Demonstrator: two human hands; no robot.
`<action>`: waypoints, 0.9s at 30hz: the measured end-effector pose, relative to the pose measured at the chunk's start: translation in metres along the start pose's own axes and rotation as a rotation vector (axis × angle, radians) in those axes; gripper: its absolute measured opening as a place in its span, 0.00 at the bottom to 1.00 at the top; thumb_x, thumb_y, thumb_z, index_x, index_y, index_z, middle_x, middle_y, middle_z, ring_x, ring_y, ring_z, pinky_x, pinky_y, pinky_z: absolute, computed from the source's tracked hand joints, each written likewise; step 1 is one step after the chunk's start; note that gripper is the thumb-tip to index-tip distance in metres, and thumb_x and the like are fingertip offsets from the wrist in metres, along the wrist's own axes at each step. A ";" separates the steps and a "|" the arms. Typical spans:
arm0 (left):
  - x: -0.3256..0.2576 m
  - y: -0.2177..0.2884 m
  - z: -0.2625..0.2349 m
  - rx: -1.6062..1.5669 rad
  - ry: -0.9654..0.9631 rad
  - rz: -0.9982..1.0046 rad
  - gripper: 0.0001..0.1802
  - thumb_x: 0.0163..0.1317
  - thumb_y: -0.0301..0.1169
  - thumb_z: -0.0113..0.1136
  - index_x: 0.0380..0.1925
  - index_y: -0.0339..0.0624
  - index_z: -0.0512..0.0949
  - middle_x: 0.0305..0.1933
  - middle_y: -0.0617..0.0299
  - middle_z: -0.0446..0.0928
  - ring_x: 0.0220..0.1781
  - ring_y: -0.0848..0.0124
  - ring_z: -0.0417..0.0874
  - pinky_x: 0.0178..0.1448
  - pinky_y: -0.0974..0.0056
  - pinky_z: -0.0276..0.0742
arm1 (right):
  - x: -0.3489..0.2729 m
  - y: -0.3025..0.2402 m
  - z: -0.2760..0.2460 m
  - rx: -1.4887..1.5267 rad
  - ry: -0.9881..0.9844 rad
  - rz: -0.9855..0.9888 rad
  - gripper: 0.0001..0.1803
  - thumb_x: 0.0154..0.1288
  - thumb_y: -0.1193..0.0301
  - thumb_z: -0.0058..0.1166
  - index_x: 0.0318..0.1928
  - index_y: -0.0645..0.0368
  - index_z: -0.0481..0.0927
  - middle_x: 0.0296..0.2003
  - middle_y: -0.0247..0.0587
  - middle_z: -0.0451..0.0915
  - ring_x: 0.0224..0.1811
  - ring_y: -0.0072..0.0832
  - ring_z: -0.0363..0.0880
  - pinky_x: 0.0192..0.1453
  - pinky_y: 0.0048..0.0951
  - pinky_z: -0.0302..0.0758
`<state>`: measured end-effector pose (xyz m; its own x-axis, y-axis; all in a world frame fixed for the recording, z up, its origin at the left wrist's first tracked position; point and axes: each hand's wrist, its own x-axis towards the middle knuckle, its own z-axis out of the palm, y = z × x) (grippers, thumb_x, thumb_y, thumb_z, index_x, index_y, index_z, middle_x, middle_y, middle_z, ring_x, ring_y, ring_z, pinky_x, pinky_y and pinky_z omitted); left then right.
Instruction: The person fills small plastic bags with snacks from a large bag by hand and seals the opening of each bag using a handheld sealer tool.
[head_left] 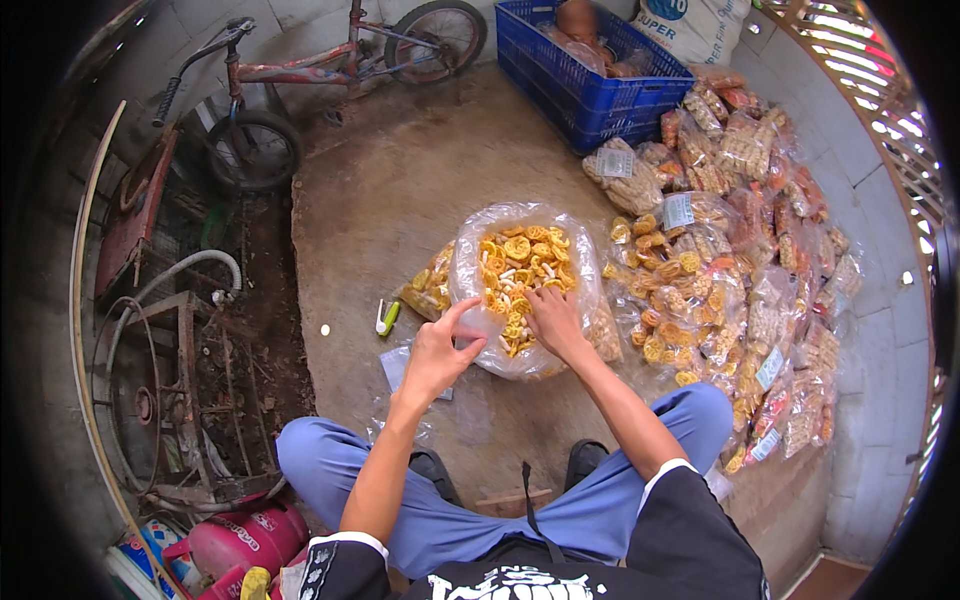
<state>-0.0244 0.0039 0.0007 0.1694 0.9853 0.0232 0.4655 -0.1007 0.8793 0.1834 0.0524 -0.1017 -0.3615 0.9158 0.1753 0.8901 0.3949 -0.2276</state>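
A large clear plastic bag [465, 265], its mouth rolled wide, stands before me with yellow wheel-shaped crackers [517, 247] and small pale sticks inside. At its near left rim, my left hand [440, 350] holds a small clear plastic bag [482, 324] between thumb and fingers. My right hand [555, 318] reaches over the right rim, its fingers curled down into the crackers; the fingertips are partly hidden. A filled bag of yellow crackers [428, 283] leans against the large bag's left side. Left of my left wrist lies a green and white stapler-like tool [387, 318].
Many packed snack bags [745, 240] are heaped at the right. A person [580, 35] sits in a blue plastic crate [600, 110] at the back, beside a white sack [690, 30]. A small bicycle [320, 75], a rusty metal frame [180, 400] and a pink gas cylinder [245, 540] stand left.
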 end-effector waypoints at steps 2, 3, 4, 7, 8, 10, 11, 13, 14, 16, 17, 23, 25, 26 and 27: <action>0.000 0.003 -0.002 0.013 -0.006 -0.020 0.29 0.49 0.26 0.63 0.54 0.46 0.70 0.31 0.55 0.82 0.37 0.62 0.83 0.44 0.64 0.75 | 0.002 0.000 0.009 -0.026 0.011 -0.013 0.12 0.53 0.69 0.54 0.40 0.55 0.75 0.37 0.38 0.76 0.46 0.33 0.71 0.48 0.40 0.63; -0.001 0.003 -0.003 0.020 -0.009 -0.035 0.29 0.49 0.26 0.63 0.54 0.46 0.70 0.31 0.55 0.82 0.37 0.62 0.83 0.44 0.64 0.75 | 0.003 -0.003 0.011 -0.026 -0.026 -0.010 0.13 0.53 0.69 0.55 0.41 0.55 0.75 0.38 0.38 0.76 0.47 0.33 0.71 0.49 0.39 0.63; -0.001 0.001 -0.004 0.019 -0.010 -0.037 0.29 0.49 0.26 0.63 0.54 0.46 0.70 0.31 0.55 0.82 0.37 0.62 0.83 0.44 0.64 0.75 | 0.004 -0.005 0.012 -0.027 -0.064 -0.006 0.14 0.52 0.69 0.56 0.42 0.55 0.74 0.38 0.38 0.76 0.47 0.34 0.70 0.49 0.38 0.62; -0.001 -0.004 0.000 0.014 -0.010 -0.038 0.29 0.49 0.26 0.63 0.54 0.46 0.70 0.31 0.56 0.82 0.37 0.61 0.83 0.44 0.64 0.75 | 0.001 -0.005 0.008 0.117 -0.105 -0.001 0.12 0.52 0.70 0.56 0.39 0.55 0.74 0.37 0.38 0.77 0.47 0.34 0.71 0.49 0.38 0.62; -0.002 -0.002 0.000 0.019 -0.007 -0.033 0.29 0.49 0.26 0.63 0.54 0.47 0.70 0.31 0.55 0.82 0.37 0.61 0.83 0.44 0.64 0.75 | -0.001 -0.005 0.007 0.131 -0.113 0.007 0.12 0.52 0.71 0.56 0.39 0.55 0.75 0.36 0.38 0.77 0.46 0.35 0.72 0.48 0.38 0.62; -0.001 0.001 0.001 0.016 -0.013 -0.032 0.29 0.49 0.26 0.63 0.54 0.47 0.70 0.31 0.55 0.82 0.37 0.61 0.83 0.44 0.64 0.75 | -0.003 -0.007 -0.001 0.157 -0.122 0.022 0.11 0.52 0.71 0.56 0.38 0.55 0.75 0.35 0.39 0.78 0.44 0.37 0.73 0.47 0.38 0.63; -0.001 0.002 0.002 0.008 -0.023 -0.038 0.29 0.48 0.26 0.63 0.55 0.47 0.70 0.31 0.55 0.82 0.37 0.61 0.83 0.44 0.64 0.75 | -0.005 -0.006 -0.007 0.209 -0.059 0.023 0.12 0.52 0.72 0.56 0.39 0.55 0.75 0.34 0.39 0.78 0.41 0.37 0.73 0.46 0.37 0.64; 0.001 0.003 0.004 -0.002 -0.028 -0.027 0.30 0.48 0.26 0.63 0.55 0.46 0.70 0.30 0.55 0.82 0.36 0.64 0.83 0.44 0.65 0.75 | -0.004 -0.007 -0.026 0.320 0.073 0.020 0.13 0.52 0.73 0.56 0.41 0.56 0.75 0.33 0.40 0.78 0.37 0.37 0.74 0.44 0.36 0.66; 0.002 0.005 0.007 -0.008 -0.026 -0.010 0.30 0.48 0.25 0.64 0.55 0.46 0.70 0.30 0.55 0.82 0.35 0.66 0.83 0.43 0.66 0.75 | -0.002 -0.010 -0.037 0.417 0.110 0.072 0.14 0.53 0.74 0.55 0.43 0.57 0.75 0.32 0.40 0.78 0.36 0.35 0.75 0.44 0.35 0.67; 0.003 0.006 0.009 -0.016 -0.032 -0.001 0.30 0.47 0.24 0.64 0.55 0.45 0.70 0.29 0.55 0.82 0.34 0.69 0.84 0.43 0.66 0.75 | 0.000 -0.019 -0.072 0.609 0.179 0.178 0.16 0.54 0.75 0.55 0.45 0.59 0.75 0.31 0.41 0.78 0.36 0.31 0.76 0.44 0.33 0.69; 0.003 0.006 0.010 -0.019 -0.038 -0.005 0.31 0.47 0.24 0.65 0.55 0.45 0.70 0.29 0.56 0.82 0.34 0.68 0.84 0.43 0.66 0.75 | -0.003 -0.026 -0.093 0.705 0.164 0.219 0.16 0.54 0.75 0.55 0.45 0.59 0.75 0.32 0.39 0.78 0.35 0.28 0.75 0.43 0.30 0.69; 0.003 0.009 0.012 0.002 -0.069 0.004 0.32 0.47 0.24 0.66 0.56 0.47 0.69 0.30 0.55 0.82 0.36 0.67 0.84 0.45 0.66 0.75 | -0.026 -0.037 -0.139 1.083 0.159 0.219 0.15 0.56 0.77 0.55 0.46 0.59 0.76 0.34 0.33 0.79 0.32 0.16 0.72 0.39 0.20 0.68; 0.003 0.009 0.013 0.017 -0.089 0.014 0.32 0.48 0.24 0.66 0.56 0.47 0.68 0.30 0.55 0.82 0.37 0.67 0.84 0.45 0.66 0.75 | -0.026 -0.040 -0.140 1.027 0.172 0.186 0.15 0.56 0.77 0.56 0.47 0.58 0.76 0.34 0.33 0.79 0.33 0.17 0.72 0.39 0.20 0.67; 0.003 0.011 0.012 0.016 -0.105 0.008 0.33 0.48 0.24 0.66 0.57 0.47 0.68 0.31 0.55 0.82 0.37 0.66 0.84 0.45 0.65 0.75 | -0.026 -0.041 -0.139 1.005 0.174 0.177 0.16 0.56 0.77 0.56 0.47 0.58 0.76 0.34 0.34 0.79 0.34 0.18 0.72 0.39 0.20 0.67; 0.003 0.013 0.011 0.019 -0.119 0.004 0.33 0.48 0.24 0.66 0.57 0.47 0.68 0.31 0.55 0.82 0.37 0.66 0.84 0.45 0.65 0.75 | -0.025 -0.042 -0.139 0.984 0.178 0.164 0.16 0.56 0.77 0.56 0.47 0.58 0.76 0.35 0.34 0.79 0.34 0.19 0.73 0.39 0.20 0.67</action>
<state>-0.0083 0.0045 0.0069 0.2725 0.9617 -0.0306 0.4807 -0.1085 0.8701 0.1940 0.0025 0.0361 -0.1371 0.9715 0.1933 0.2714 0.2245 -0.9359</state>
